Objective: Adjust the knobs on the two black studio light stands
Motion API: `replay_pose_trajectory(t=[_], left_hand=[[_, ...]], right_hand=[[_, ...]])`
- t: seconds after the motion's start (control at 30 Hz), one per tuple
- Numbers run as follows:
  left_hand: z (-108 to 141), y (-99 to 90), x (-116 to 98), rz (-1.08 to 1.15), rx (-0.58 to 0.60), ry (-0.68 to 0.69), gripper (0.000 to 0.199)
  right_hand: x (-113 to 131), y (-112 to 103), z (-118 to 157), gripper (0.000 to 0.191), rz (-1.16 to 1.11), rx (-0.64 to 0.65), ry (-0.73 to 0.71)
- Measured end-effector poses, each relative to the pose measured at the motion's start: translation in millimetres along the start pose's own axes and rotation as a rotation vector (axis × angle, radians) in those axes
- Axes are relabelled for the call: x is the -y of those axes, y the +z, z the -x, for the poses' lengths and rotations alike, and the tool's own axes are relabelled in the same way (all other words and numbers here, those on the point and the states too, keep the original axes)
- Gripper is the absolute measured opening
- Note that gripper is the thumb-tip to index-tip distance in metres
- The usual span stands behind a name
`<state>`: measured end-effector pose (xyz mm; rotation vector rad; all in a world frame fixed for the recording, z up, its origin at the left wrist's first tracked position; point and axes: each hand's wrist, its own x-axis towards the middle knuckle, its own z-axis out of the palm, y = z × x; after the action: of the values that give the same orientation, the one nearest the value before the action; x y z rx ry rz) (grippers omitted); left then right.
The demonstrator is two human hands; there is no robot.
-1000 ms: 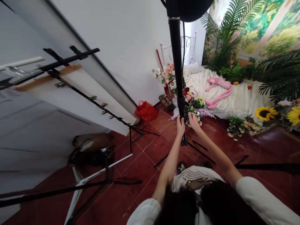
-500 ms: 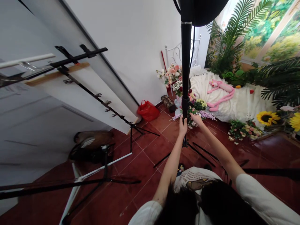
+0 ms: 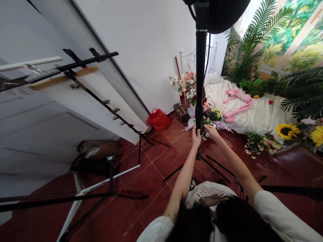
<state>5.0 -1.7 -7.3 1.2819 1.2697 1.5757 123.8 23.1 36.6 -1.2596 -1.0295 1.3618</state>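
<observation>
A black light stand rises upright in front of me, with a dark lamp head at its top, cut off by the upper edge. My left hand is wrapped round the pole below its collar. On the pole's right side, my right hand has its fingers pinched together at a small dark knob, mostly hidden by the fingertips. The stand's spread legs rest on the red tiled floor.
Left, a clamp-lined rack holds a white board. Near the wall lie a red plastic bag and a dark bundle. Artificial flowers, a white-draped bed with a pink plush toy, and sunflowers stand right.
The view has tilted slightly, so the lamp head shows a little lower in the picture. Both hands stay at the pole with nearly the same grip.
</observation>
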Motion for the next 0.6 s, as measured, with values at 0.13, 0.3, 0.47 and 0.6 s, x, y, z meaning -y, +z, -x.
replay_pose_trajectory(t=[0.13, 0.3, 0.47, 0.6], left_hand=[[0.7, -0.4, -2.1, -0.001, -0.003, -0.007, 0.057], [1.0, -0.4, -2.5, -0.013, 0.003, -0.013, 0.056], [0.1, 0.6, 0.7, -0.017, -0.018, -0.018, 0.058], [-0.2, 0.1, 4.7, -0.007, -0.010, 0.001, 0.058]], right_hand=[[-2.8, 2.5, 3.6, 0.042, -0.053, 0.001, -0.023], [-7.2, 6.3, 10.4, 0.040, -0.152, 0.037, -0.023], [-6.4, 8.2, 16.9, 0.039, -0.186, 0.084, -0.018], [4.1, 18.1, 13.5, 0.043, -0.170, 0.039, 0.057]])
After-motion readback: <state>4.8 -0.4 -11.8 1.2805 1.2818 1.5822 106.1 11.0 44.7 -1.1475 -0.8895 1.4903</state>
